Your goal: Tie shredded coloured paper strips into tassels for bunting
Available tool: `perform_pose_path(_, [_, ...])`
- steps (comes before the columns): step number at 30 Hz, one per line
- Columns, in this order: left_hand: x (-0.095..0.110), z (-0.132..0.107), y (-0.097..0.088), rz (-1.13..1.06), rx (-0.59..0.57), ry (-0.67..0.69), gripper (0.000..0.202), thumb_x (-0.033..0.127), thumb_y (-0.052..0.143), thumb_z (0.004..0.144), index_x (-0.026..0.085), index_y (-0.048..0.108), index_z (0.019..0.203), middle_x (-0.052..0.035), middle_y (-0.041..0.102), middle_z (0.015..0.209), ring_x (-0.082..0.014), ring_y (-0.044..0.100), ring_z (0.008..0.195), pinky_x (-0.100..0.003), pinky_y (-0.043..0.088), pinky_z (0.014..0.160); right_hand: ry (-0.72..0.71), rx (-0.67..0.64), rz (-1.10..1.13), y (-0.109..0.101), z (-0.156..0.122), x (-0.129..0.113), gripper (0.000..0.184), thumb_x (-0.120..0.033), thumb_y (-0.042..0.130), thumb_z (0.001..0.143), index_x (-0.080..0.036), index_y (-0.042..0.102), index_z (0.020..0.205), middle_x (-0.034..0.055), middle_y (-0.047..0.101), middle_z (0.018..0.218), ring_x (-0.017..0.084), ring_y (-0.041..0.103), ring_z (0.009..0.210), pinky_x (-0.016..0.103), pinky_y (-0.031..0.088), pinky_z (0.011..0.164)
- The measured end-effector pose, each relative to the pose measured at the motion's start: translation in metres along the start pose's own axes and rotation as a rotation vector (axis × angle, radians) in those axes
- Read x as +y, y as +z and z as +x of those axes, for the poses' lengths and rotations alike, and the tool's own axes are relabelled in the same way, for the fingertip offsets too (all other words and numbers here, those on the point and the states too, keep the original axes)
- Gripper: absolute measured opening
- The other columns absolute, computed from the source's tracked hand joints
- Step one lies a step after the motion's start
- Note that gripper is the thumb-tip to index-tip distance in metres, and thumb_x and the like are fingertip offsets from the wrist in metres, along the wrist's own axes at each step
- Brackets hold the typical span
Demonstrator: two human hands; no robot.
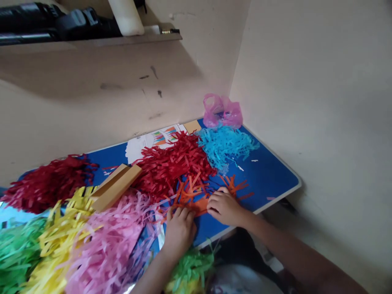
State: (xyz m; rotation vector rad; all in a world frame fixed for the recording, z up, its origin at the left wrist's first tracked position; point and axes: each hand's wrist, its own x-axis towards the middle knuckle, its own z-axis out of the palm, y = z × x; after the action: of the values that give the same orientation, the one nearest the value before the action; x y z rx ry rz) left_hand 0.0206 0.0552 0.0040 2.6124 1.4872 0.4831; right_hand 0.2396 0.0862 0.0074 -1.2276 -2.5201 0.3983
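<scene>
Both hands work on a small bunch of orange fringed paper strips [196, 194] lying on the blue table [269, 175]. My left hand [179, 230] has its fingers curled down onto the near edge of the orange paper. My right hand [225, 206] is closed too, pinching the orange strips from the right side. The hands are almost touching each other.
Piles of fringed paper cover the table: red [171, 163], dark red [45, 183], light blue [225, 145], pink [113, 241], yellow [64, 228], green [15, 249]. A cardboard box [114, 185], printed sheet [153, 141] and pink plastic bag [222, 110] lie there. Walls close in behind and right.
</scene>
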Motion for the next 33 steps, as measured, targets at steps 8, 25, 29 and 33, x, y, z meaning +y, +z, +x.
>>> perform_pose_path(8, [-0.021, -0.002, -0.005, -0.052, -0.006, -0.100, 0.022, 0.028, 0.049, 0.094, 0.023, 0.070, 0.091, -0.0029, 0.071, 0.088, -0.0233, 0.061, 0.090, -0.044, 0.036, 0.089, 0.091, -0.029, 0.001, 0.001, 0.008, 0.008, 0.016, -0.033, 0.064, 0.091, -0.022, 0.069, 0.079, -0.0010, 0.069, 0.085, 0.016, 0.058, 0.086, 0.035, 0.027, 0.084])
perform_pose_path(25, [-0.023, 0.026, -0.009, 0.123, -0.231, -0.289, 0.031, 0.031, 0.042, 0.095, 0.021, 0.071, 0.098, -0.0055, 0.077, 0.097, -0.0268, 0.067, 0.092, -0.043, 0.036, 0.081, 0.288, 0.001, -0.091, 0.009, 0.032, 0.003, 0.020, -0.031, 0.062, 0.086, -0.019, 0.066, 0.070, 0.0005, 0.070, 0.078, 0.017, 0.062, 0.075, 0.034, 0.029, 0.076])
perform_pose_path(29, [-0.022, 0.033, -0.013, 0.152, -0.298, -0.297, 0.034, 0.030, 0.039, 0.095, 0.021, 0.072, 0.090, -0.0076, 0.077, 0.090, -0.0271, 0.069, 0.088, -0.041, 0.037, 0.079, 0.290, -0.007, -0.114, 0.007, 0.034, 0.003, 0.020, -0.032, 0.061, 0.087, -0.019, 0.067, 0.072, 0.0015, 0.071, 0.078, 0.017, 0.062, 0.072, 0.034, 0.030, 0.076])
perform_pose_path(33, [-0.022, 0.039, -0.016, 0.185, -0.355, -0.326, 0.033, 0.034, 0.041, 0.093, 0.019, 0.071, 0.087, -0.0107, 0.077, 0.084, -0.0284, 0.070, 0.082, -0.040, 0.039, 0.078, 0.285, 0.009, -0.155, 0.002, 0.035, 0.000, 0.018, -0.034, 0.062, 0.088, -0.018, 0.067, 0.081, 0.0056, 0.071, 0.083, 0.021, 0.061, 0.076, 0.037, 0.031, 0.079])
